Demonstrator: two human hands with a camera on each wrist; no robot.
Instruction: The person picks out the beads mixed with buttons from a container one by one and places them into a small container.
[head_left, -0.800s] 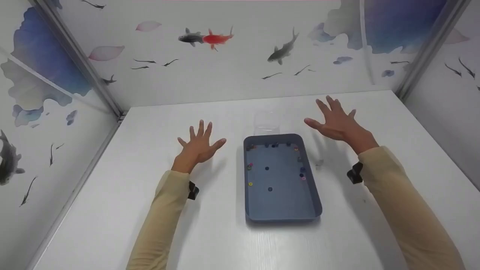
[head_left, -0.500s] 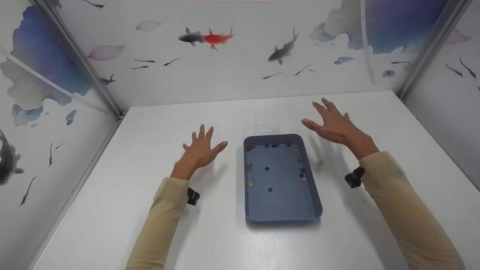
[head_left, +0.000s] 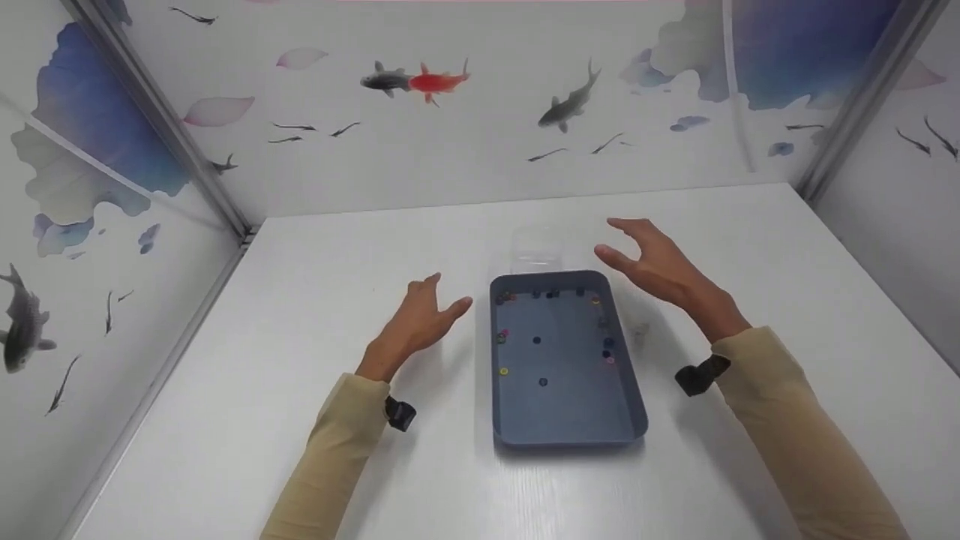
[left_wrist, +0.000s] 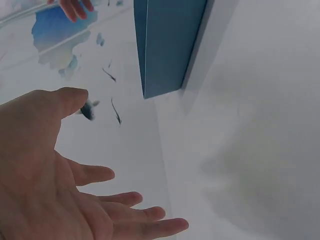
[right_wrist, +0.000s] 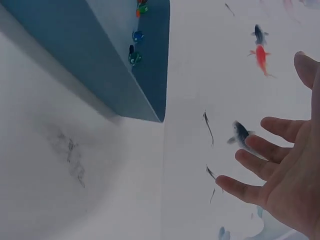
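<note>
Hanging above the surface (head_left: 225, 420), the fingers (left_wrist: 150, 230) of the left hand (head_left: 420, 319) and right hand (head_left: 660, 270) are loosely extended and hold nothing. Between the hands, a blue-grey rectangular tray (head_left: 577, 409) with rounded corners rests on the surface; small pieces (head_left: 543, 382), dark, yellow and pink, lie inside, mostly along its walls. A clear container (head_left: 536, 249), hard to make out, sits just behind. The right wrist view shows glossy blue and green pieces; the left wrist view shows the tray's outer side, its contents hidden.
</note>
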